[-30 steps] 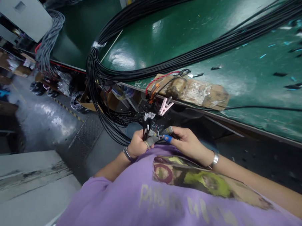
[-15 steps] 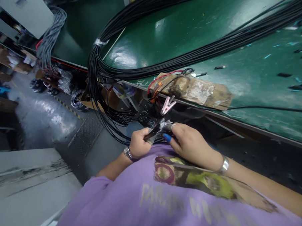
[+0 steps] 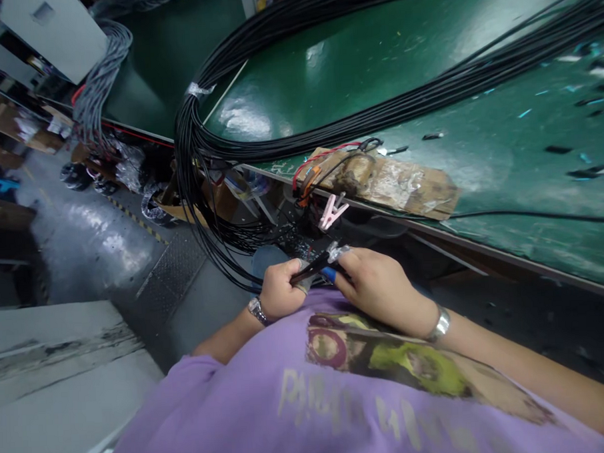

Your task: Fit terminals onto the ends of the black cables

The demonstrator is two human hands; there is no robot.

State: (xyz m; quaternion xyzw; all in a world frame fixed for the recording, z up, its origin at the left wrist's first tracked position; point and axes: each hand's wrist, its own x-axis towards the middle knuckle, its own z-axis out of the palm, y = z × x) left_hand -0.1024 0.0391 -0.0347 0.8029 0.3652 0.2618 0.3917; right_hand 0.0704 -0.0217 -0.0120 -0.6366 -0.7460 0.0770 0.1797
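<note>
My left hand [image 3: 279, 291] is closed round a small bunch of thin black cables [image 3: 311, 268], held close in front of my purple shirt. My right hand [image 3: 377, 286], with a blue cot on one fingertip and tape on others, pinches the same cable ends where a bit of clear tape wraps them. Both hands meet just below the edge of the green bench [image 3: 425, 61]. A thick bundle of black cables [image 3: 193, 151] runs over the bench and loops down past its edge to my hands.
A taped cardboard pad [image 3: 400, 182] with red and black wires lies at the bench edge; a pink clip [image 3: 332, 212] hangs under it. Grey cables [image 3: 95, 82] hang at far left by boxes and bags. A grey floor and a pale ledge [image 3: 63, 377] lie at left.
The cable ends stood upright in my left fist a second ago; now they are tilted to the right, and my right hand has closed over their taped tips.
</note>
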